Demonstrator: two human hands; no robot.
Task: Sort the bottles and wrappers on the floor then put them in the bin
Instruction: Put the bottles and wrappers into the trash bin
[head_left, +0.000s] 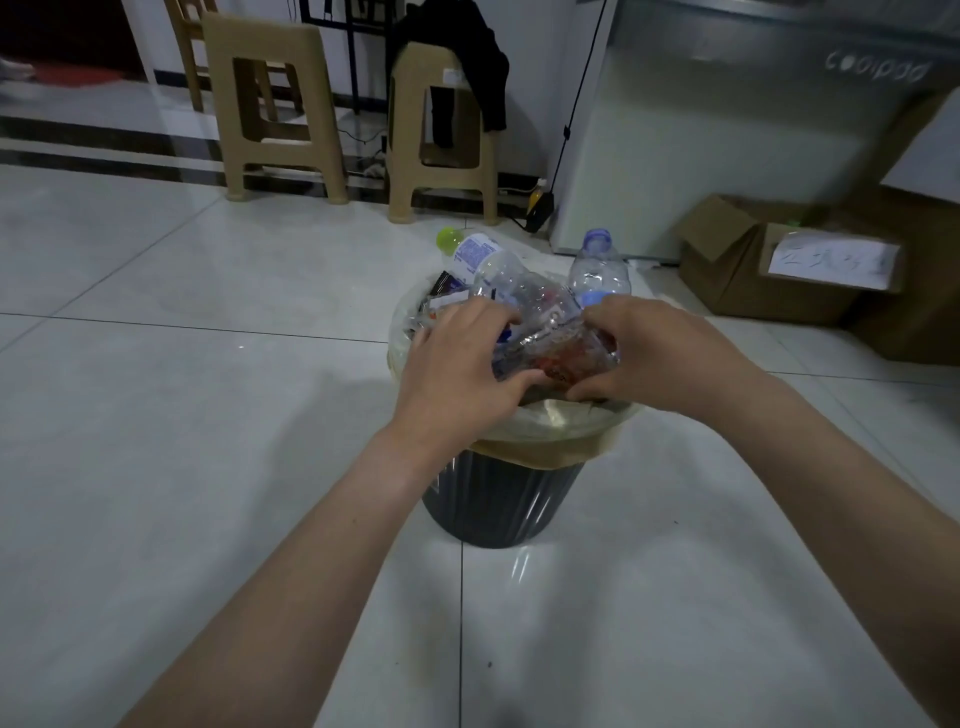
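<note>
A dark ribbed bin (493, 504) with a pale plastic liner (545, 426) stands on the tiled floor in the middle. It is heaped with clear plastic bottles and wrappers. A crumpled bottle with a red-brown label (561, 353) lies across the top; my left hand (457, 364) grips its left end and my right hand (660, 353) grips its right end. Behind them a bottle with a green cap (467, 249) sticks out at the back left. A bottle with a lilac cap (597, 265) stands upright at the back right. Dark wrappers (447, 291) show at the bin's left rim.
Two beige plastic stools (275, 104) (441, 156) stand against the far wall, one draped with dark cloth. A grey fridge (727, 130) is at the back right, with open cardboard boxes (779, 270) beside it. A black cable (571, 114) runs down to the floor.
</note>
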